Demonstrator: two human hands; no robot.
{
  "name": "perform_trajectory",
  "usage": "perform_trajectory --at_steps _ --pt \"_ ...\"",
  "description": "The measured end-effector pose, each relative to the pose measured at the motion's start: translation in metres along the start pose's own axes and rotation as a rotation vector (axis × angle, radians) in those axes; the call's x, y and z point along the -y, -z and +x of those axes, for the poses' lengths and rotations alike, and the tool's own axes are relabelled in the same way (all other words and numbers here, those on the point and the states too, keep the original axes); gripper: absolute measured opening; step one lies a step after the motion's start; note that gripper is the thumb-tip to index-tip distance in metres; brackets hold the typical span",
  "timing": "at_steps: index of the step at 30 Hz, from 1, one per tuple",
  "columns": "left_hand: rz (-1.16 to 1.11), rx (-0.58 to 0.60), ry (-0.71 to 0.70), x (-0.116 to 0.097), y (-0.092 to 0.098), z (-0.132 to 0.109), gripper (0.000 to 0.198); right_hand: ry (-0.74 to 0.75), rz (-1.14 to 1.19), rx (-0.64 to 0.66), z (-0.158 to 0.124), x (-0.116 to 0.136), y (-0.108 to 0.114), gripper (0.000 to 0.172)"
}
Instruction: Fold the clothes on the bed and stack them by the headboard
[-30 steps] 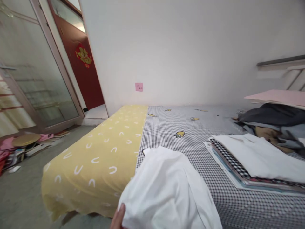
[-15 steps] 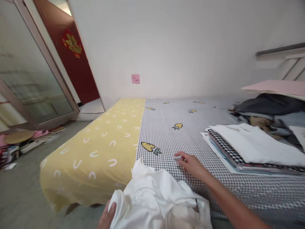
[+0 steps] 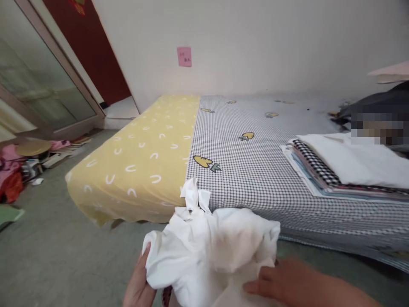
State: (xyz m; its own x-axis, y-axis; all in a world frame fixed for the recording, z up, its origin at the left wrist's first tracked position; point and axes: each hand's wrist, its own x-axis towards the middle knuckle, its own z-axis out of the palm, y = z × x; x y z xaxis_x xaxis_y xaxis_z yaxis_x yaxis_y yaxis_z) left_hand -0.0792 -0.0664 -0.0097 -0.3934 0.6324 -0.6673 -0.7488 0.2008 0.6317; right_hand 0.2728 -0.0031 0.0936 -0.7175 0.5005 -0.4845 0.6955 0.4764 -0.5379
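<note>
A rumpled white garment (image 3: 188,256) with a small bow-like piece of cloth (image 3: 193,194) at its upper end hangs bunched in front of me at the bed's near edge. The bow part rests on the bed's edge, where the yellow cloth meets the checked sheet. My left hand (image 3: 140,275) grips the garment's left side, thumb on top. At its lower right my right hand (image 3: 283,281), slightly blurred, has bent fingers closed on a thin, paler part of the cloth. Its fingertips are partly lost against the fabric.
The bed bears yellow cloth (image 3: 143,162) and a checked pineapple sheet (image 3: 243,170). A folded clothes stack (image 3: 319,170) lies to the right, with a dark heap (image 3: 377,102) behind it. Assorted items, including a round tan board (image 3: 33,148), sit on the floor at left.
My right hand has come down from above the checked sheet to the garment's lower right. The garment is more spread out, and my left hand still holds it. The view has tilted down.
</note>
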Motion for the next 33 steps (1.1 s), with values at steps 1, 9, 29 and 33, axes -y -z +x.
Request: perform_trajectory --at_steps 1,9,29,33 --pt "-0.013 -0.019 0.040 0.003 0.001 0.002 0.027 -0.058 0.023 0.029 -0.006 0.000 0.005 0.065" --pt "0.023 0.004 0.031 -0.002 0.004 0.000 0.029 -0.219 -0.171 -0.395 0.039 -0.022 0.048 0.054" --pt "0.507 0.136 -1.636 -0.326 -0.186 -0.210 0.048 0.208 0.761 -1.393 -0.097 0.074 0.306 0.027" --pt "0.638 0.101 -1.862 -0.327 -0.207 -0.267 0.052 0.386 0.649 -1.580 -0.129 0.095 0.315 0.018"
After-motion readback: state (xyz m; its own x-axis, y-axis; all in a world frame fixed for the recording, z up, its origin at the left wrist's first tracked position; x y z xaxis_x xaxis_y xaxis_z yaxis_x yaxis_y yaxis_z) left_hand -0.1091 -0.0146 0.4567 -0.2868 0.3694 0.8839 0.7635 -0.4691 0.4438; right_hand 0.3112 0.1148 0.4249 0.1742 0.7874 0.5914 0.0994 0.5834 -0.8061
